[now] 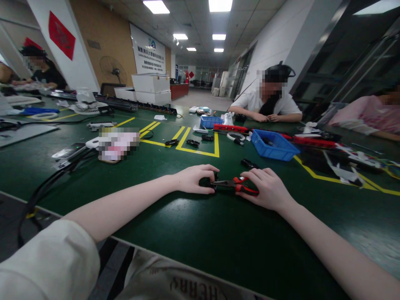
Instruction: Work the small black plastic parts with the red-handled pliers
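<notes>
My left hand (194,179) rests on the dark green table (193,233), its fingers curled round a small black part (206,182). My right hand (267,188) grips the red handles of a pair of pliers (240,186). The pliers' dark jaws point left and meet the black part between my two hands. Another small black part (249,163) lies just beyond my right hand.
A blue bin (272,144) stands behind my right hand, a smaller blue bin (210,121) farther back. Black parts (193,143) lie inside yellow floor-tape boxes. Cables (46,183) trail at the left edge. People sit across the table and at both sides.
</notes>
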`<state>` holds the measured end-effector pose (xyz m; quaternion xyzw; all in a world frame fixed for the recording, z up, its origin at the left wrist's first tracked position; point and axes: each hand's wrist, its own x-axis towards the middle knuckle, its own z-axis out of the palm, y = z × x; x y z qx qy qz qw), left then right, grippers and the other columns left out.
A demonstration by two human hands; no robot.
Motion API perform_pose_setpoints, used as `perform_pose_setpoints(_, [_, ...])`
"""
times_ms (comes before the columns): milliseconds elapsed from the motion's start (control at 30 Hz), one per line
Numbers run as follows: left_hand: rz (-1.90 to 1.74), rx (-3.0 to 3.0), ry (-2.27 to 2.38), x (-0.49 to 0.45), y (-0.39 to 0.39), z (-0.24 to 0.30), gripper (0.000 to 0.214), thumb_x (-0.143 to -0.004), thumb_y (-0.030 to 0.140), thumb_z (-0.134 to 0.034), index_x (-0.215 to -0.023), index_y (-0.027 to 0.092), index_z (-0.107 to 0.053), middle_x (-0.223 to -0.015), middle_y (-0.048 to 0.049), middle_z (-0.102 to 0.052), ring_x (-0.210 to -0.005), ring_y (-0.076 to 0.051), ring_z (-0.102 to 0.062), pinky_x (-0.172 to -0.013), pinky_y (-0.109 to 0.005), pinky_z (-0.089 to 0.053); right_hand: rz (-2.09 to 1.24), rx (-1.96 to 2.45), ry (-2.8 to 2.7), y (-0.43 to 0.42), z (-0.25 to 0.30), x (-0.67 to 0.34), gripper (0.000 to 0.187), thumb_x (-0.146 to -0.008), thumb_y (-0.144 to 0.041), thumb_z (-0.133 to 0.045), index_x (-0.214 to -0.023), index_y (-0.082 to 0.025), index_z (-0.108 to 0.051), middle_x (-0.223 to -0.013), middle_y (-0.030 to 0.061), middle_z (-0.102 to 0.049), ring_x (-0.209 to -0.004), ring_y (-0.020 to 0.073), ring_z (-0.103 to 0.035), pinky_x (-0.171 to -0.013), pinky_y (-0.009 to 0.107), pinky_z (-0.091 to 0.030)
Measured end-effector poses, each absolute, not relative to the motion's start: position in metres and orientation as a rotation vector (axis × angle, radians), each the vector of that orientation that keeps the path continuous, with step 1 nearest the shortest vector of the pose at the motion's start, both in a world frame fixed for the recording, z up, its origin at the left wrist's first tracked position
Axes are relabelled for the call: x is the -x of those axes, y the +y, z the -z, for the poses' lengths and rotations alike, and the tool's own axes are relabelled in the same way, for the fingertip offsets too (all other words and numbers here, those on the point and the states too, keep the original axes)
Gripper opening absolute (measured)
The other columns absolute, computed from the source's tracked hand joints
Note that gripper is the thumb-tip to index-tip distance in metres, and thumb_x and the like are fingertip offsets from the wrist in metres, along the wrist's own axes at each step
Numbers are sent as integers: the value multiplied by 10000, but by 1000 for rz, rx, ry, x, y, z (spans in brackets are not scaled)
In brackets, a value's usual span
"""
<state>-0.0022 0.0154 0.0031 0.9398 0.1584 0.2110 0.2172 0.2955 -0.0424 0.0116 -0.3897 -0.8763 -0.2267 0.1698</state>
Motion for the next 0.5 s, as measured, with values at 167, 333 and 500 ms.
perform_pose_setpoints(167, [-621, -2589, 487, 0, 15, -3, 421, -775, 431, -772, -1066, 190, -585, -1363, -140, -559, -1229, -276, -570, -994, -405, -468, 676, 1099, -2487, -42, -11, -296, 400, -849, -513, -621, -1056, -171, -624, -992, 123, -691, -849, 244, -627, -745, 377, -423])
perform_pose_setpoints(333, [-617, -2611, 552, -1, 14, -1, 640, -772, 472, -770, -1275, 178, -505, -1313, -136, -592, -1181, -271, -591, -969, -394, -477, 690, 1089, -2484, -42, -10, -295, 394, -857, -514, -607, -1052, -171, -621, -979, 116, -687, -834, 234, -621, -745, 371, -418])
perform_pose_setpoints(500, [-570, -2625, 579, 0, 14, -2, 697, -775, 503, -764, -1341, 195, -498, -1289, -124, -615, -1155, -278, -600, -970, -403, -466, 664, 1093, -2496, -43, -12, -294, 393, -849, -509, -616, -1051, -172, -637, -978, 118, -694, -836, 242, -626, -734, 378, -426])
